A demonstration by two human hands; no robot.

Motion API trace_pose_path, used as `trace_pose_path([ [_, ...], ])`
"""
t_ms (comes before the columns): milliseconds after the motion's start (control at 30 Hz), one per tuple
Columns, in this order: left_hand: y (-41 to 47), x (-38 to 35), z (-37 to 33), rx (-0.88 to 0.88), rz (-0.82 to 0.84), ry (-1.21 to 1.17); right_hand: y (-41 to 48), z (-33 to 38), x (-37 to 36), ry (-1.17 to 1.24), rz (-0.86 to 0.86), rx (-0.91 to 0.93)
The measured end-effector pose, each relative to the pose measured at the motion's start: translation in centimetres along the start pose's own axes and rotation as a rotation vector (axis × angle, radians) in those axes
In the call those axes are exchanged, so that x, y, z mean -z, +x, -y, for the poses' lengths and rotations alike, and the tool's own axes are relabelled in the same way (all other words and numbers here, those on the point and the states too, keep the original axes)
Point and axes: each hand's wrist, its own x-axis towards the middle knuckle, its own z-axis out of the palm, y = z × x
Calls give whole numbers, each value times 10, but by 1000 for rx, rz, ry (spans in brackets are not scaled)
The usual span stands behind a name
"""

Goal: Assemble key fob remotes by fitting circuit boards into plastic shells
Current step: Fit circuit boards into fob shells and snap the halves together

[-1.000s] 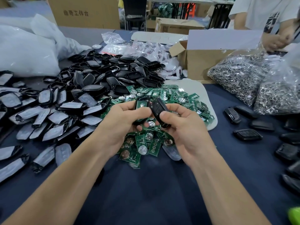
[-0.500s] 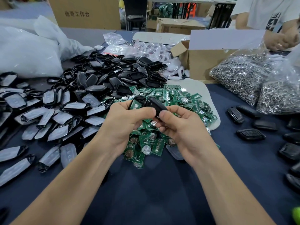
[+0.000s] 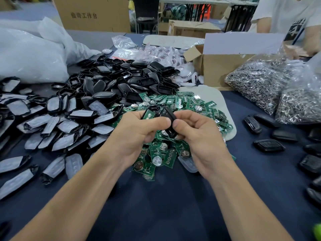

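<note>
Circuit board (image 3: 149, 114) pinched in curled left hand (image 3: 139, 134) — right hand (image 3: 196, 136) grips black shell (image 3: 169, 125), thumbs close together.

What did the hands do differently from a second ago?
The right hand swung its black plastic shell half in against the board-filled black shell gripped by the left hand; both thumbs now meet on it. Nothing was let go. The piles of green circuit boards and black shells stayed put.

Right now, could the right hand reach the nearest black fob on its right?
Probably yes: only flat table lies between the right hand and that fob, though the hand is pinching a black shell.
</note>
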Motion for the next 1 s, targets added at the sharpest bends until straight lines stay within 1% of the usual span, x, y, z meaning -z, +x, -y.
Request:
trace_pose_path([
  [67, -3, -1, -3, 24, 36, -6, 1, 0, 2, 114, 28, -73],
  [133, -5, -3, -6, 48, 43, -23, 2, 1, 3, 236, 13, -131],
  [267, -4, -3, -8, 165, -54, -68, 4, 4, 4, 398, -59, -194],
  [333, -5, -4, -8, 162, -88, -132, 5, 4, 4, 431, -106, -209],
  [400, -5, -3, -9, 122, -97, -166, 5, 4, 4, 430, -137, -218],
  [467, -3, 2, -10, 105, -65, -90, 5, 4, 4, 427, -152, -218],
  [533, 0, 7, -9, 78, -41, 109, 5, 5, 4, 434, -167, -205],
  [600, 1, 11, -8, 19, -69, 321, 5, 6, 6, 426, -189, -168],
  [633, 1, 13, -8, -14, -76, 367, 6, 6, 7, 405, -196, -142],
  [700, -1, 15, -8, -58, -53, 373, 6, 7, 7, 327, -187, -84],
  [800, -2, 16, -10, -43, 24, 328, 4, 5, 5, 199, -97, -29],
  [900, -2, 12, -12, -12, 108, 226, 1, 2, 1, 172, -14, -47],
  [1000, -3, 9, -13, 15, 91, 141, 1, 1, -1, 193, -6, -81],
])
